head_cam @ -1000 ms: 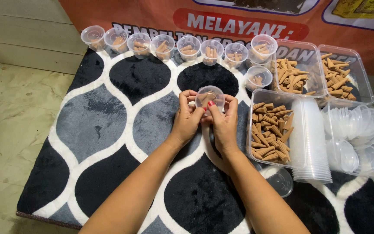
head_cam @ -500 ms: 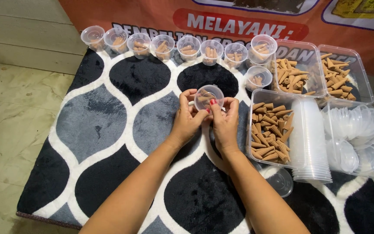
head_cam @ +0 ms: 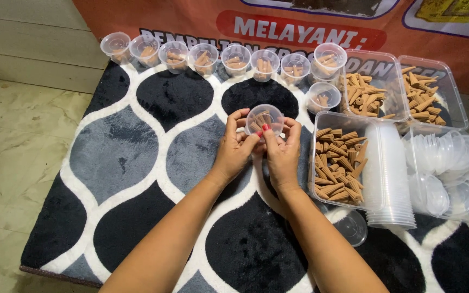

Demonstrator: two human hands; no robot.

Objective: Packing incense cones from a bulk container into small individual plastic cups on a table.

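Both of my hands hold one small clear plastic cup (head_cam: 264,116) with a lid and a few brown cones inside, raised over the patterned rug (head_cam: 137,157). My left hand (head_cam: 234,149) grips its left side, thumb and fingers around the rim. My right hand (head_cam: 281,154) grips the right side, its red-nailed thumb pressing the lid's near edge. A clear tray of brown cones (head_cam: 338,163) lies just right of my right hand.
A row of filled clear cups (head_cam: 204,57) lines the rug's far edge, with two more (head_cam: 327,76) at its right end. Two further trays of cones (head_cam: 392,89), a stack of empty cups (head_cam: 389,179), a tray of lids (head_cam: 451,168) and a loose lid (head_cam: 351,227) sit right.
The cup has shifted slightly up and right between my hands, and my fingers have moved around its lid. The arms stay where they were.
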